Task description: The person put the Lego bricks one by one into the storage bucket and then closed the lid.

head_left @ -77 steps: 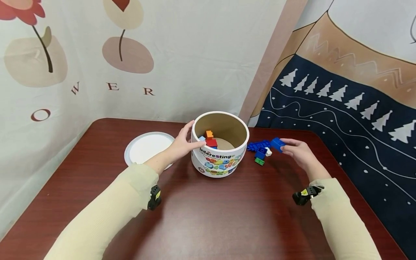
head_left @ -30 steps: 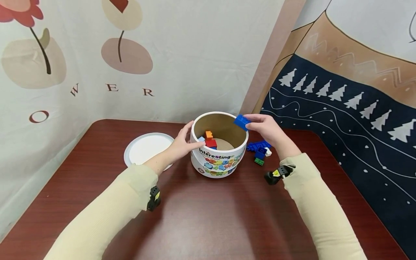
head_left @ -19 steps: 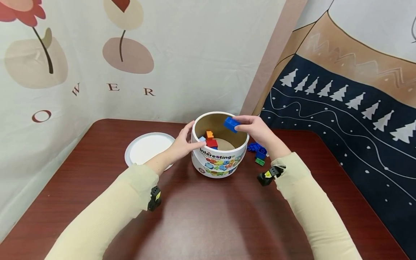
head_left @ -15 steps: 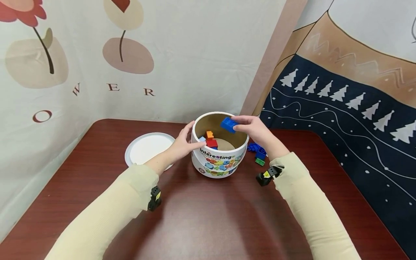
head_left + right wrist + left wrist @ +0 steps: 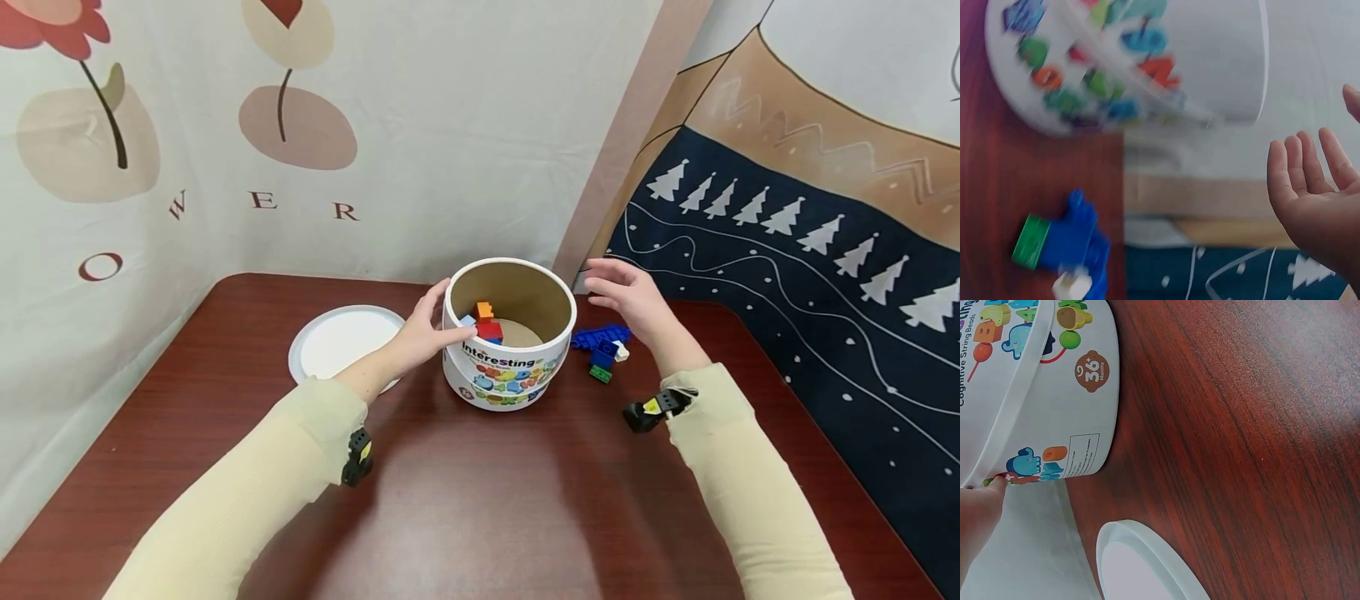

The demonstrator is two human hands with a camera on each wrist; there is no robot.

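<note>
A white bucket point(image 5: 501, 387) with printed toy pictures stands at the back of the table. My left hand point(image 5: 422, 335) grips its left side, thumb at the rim and fingers along the wall. Inside lie an orange brick point(image 5: 483, 312), a red brick point(image 5: 490, 331) and a light blue one point(image 5: 467, 320); the near wall hides part of the inside. My right hand point(image 5: 633, 302) hovers right of the rim with nothing in it, fingers relaxed, as the right wrist view also shows. Below it lie a long blue piece point(image 5: 596, 337), a blue brick point(image 5: 603, 356), a green brick point(image 5: 600, 374) and a white piece point(image 5: 621, 351).
A round white lid point(image 5: 341, 340) lies flat left of the bucket, partly behind the left forearm. The brown table point(image 5: 465, 517) ends at the back against a pale printed curtain point(image 5: 450, 167). A dark blue printed cloth point(image 5: 825, 283) hangs along the right edge.
My right hand carried a blue brick from the right over the bucket, let it go, and moved back right. The brick is out of sight now. The left hand stays on the bucket.
</note>
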